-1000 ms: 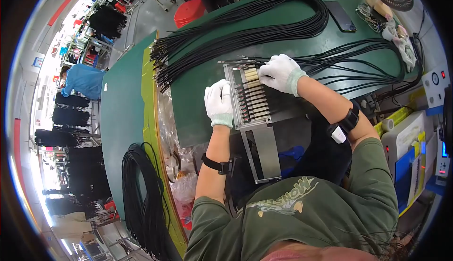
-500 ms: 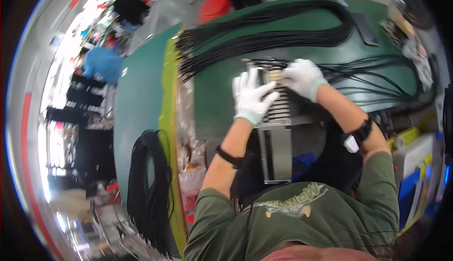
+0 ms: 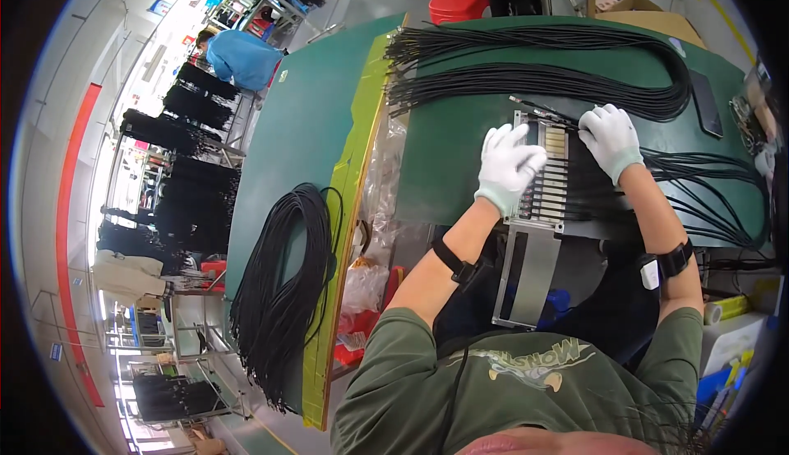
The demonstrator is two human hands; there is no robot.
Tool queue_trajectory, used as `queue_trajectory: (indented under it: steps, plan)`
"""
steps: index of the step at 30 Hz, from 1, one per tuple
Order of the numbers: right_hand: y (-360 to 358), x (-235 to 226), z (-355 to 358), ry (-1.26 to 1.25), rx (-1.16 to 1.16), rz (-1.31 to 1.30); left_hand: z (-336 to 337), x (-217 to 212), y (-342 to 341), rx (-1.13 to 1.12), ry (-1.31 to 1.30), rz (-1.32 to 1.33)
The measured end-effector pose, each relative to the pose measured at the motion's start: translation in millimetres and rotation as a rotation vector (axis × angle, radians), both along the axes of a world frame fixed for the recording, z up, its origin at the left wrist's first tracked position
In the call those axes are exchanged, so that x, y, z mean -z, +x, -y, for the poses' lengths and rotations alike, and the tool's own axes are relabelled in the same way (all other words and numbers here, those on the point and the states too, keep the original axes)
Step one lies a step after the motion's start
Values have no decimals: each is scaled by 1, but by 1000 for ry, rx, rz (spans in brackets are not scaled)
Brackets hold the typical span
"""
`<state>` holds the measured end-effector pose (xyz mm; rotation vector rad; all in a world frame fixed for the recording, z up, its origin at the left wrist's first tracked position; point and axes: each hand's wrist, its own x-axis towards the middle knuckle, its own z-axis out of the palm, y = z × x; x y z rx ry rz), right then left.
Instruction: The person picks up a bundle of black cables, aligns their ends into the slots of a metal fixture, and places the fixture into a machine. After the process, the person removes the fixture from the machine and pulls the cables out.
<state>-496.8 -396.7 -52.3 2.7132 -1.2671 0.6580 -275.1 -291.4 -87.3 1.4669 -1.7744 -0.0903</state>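
Observation:
A grey metal jig with a row of slots lies on the green table in front of me, its lower plate overhanging the table edge. My left hand, in a white glove, rests flat on the jig's left side with fingers spread. My right hand, also gloved, presses its fingertips on thin black cables laid in the jig's upper right. These cables run off to the right.
Long bundles of black cable loop across the far side of the table. Another black coil hangs over the neighbouring green bench at left. A dark phone lies far right. A person in blue works beyond. Clear plastic bags hang between the benches.
The view has swung left and the jig now sits further right in it. My left hand has shifted up the jig's left side; my right hand stays at its upper right.

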Motion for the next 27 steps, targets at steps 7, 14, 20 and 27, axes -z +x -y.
queue_trajectory:
  steps: [7, 14, 20, 27]
  plan:
    - [2, -10, -12, 36, -287, 74, 4, 3, 7, -10, -188, -222]
    - [8, -9, -18, 73, -307, 116, 0, -2, 7, -2, -125, -285]
    - [33, -14, -40, 273, -380, 210, -3, -11, 1, 179, -132, -249]
    - [9, -11, -19, 374, -259, 59, -3, -1, 6, 127, -157, -348]
